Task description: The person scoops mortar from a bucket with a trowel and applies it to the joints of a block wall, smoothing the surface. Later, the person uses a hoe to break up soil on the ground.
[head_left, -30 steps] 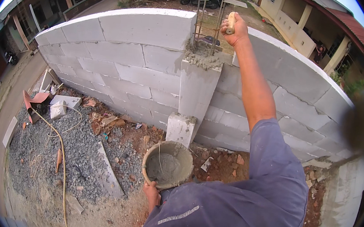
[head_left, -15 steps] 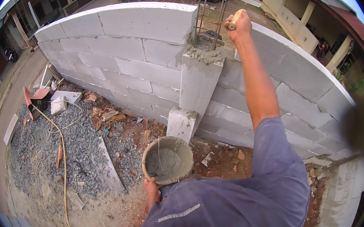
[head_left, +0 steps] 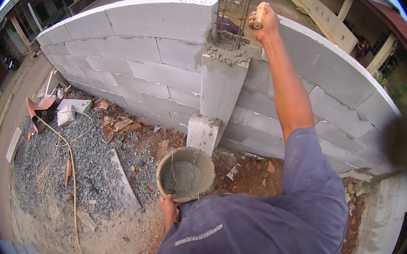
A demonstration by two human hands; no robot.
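My right hand [head_left: 264, 23] is raised over the top of the grey block wall [head_left: 137, 50], closed around a wooden tool handle [head_left: 259, 15]; the tool's blade is hidden behind the hand. Just left of it, rusty steel bars [head_left: 233, 6] rise from a concrete column [head_left: 221, 87] capped with wet mortar [head_left: 227, 54]. My left hand [head_left: 170, 208] grips the near rim of a round bucket [head_left: 186, 174] part filled with grey mortar, held low beside my blue-sleeved body.
Grey gravel [head_left: 61, 161], a yellow hose [head_left: 72, 172], a flat board [head_left: 123, 180], loose white blocks [head_left: 69, 110] and red scraps lie on the ground at left. Red soil and rubble sit at the wall's foot. A low white block [head_left: 203, 133] stands against the column base. Houses lie beyond the wall.
My right hand has stayed at the column top, shifting only slightly with the handle. The bucket in my left hand has barely moved.
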